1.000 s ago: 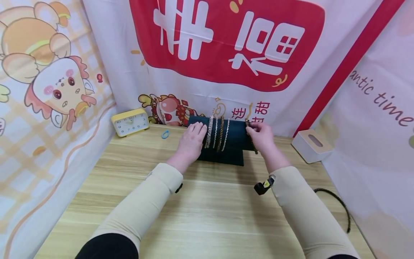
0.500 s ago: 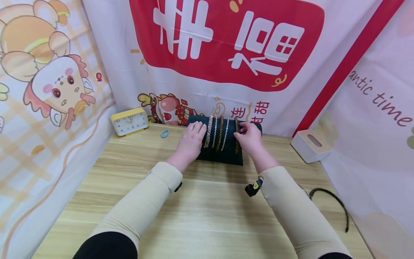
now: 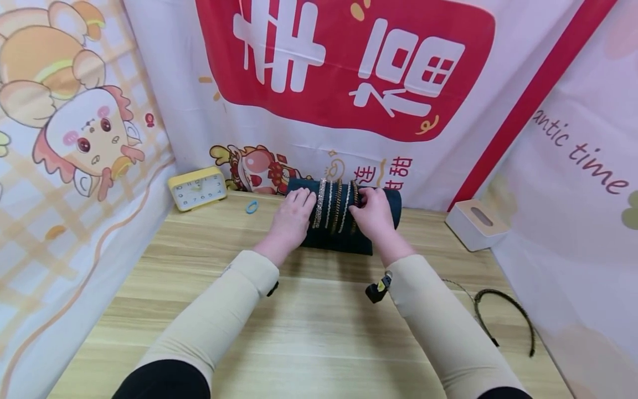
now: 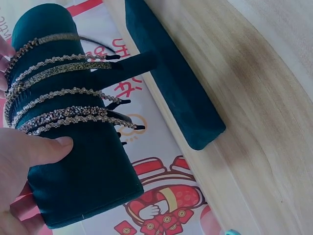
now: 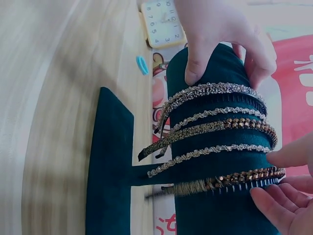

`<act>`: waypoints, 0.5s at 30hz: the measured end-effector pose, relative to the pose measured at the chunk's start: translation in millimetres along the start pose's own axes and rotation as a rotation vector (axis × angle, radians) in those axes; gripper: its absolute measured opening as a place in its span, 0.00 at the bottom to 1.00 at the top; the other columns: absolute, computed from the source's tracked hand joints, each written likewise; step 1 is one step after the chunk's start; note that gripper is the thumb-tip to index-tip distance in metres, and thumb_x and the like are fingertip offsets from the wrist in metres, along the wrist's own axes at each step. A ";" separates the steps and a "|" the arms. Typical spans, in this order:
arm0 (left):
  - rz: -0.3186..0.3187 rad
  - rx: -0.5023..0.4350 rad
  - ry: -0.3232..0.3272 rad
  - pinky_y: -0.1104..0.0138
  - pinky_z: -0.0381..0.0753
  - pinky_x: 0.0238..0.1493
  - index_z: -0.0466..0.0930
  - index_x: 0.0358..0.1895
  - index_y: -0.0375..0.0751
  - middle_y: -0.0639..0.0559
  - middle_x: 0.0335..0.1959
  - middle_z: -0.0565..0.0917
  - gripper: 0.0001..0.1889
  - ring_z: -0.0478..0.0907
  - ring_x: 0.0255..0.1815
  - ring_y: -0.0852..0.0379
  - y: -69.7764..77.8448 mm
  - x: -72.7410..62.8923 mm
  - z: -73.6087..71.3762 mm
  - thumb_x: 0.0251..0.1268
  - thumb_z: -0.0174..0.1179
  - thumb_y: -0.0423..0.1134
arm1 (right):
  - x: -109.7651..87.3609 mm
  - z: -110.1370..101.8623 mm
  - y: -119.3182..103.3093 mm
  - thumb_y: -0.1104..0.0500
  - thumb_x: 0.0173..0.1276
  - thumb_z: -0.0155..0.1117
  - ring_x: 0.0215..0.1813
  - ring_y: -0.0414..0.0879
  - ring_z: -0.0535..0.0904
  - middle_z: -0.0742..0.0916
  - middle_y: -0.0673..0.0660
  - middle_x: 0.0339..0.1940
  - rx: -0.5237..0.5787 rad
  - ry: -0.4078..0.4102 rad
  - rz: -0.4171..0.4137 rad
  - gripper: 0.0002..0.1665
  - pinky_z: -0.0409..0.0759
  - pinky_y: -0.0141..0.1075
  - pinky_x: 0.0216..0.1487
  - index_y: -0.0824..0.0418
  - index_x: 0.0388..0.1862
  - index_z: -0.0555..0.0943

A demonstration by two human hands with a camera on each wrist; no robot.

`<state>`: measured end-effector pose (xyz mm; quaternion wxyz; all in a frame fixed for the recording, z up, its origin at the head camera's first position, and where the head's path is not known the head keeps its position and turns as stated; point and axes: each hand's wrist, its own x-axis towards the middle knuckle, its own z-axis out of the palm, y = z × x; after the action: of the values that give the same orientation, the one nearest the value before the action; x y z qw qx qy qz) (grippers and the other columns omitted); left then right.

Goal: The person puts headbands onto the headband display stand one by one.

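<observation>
While the left hand (image 3: 292,216) grips the stand (image 4: 93,174), the right hand (image 3: 375,216) pinches a headband (image 5: 234,178) lying crosswise on it, the other headbands (image 5: 210,127) to that hand's left.

On the back cloth (image 3: 299,145) facing me, a red patch (image 3: 341,66) carries two big white characters; I read 福, the other being cut by the top edge. Below, smaller red characters include 连 and 甜. The cloth to my right (image 3: 563,205) reads "antic time". To my left, the clock (image 3: 197,189) bears hour numerals, 10, 11 and 12 among them.
</observation>
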<state>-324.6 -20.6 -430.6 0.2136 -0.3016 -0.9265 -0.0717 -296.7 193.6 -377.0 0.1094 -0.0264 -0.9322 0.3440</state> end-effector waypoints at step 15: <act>0.006 0.009 0.013 0.54 0.57 0.73 0.67 0.67 0.34 0.37 0.66 0.69 0.32 0.63 0.69 0.41 -0.7 -0.6 -0.5 0.61 0.67 0.36 | -15.6 -92.2 91.0 0.67 0.64 0.58 0.45 0.50 0.73 0.78 0.64 0.45 0.194 0.304 0.128 0.17 0.73 0.37 0.45 0.70 0.52 0.75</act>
<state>-324.4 -21.7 -430.4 0.2213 -0.3029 -0.9244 -0.0691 -263.4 319.6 -370.7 0.2288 -0.1267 -0.8638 0.4306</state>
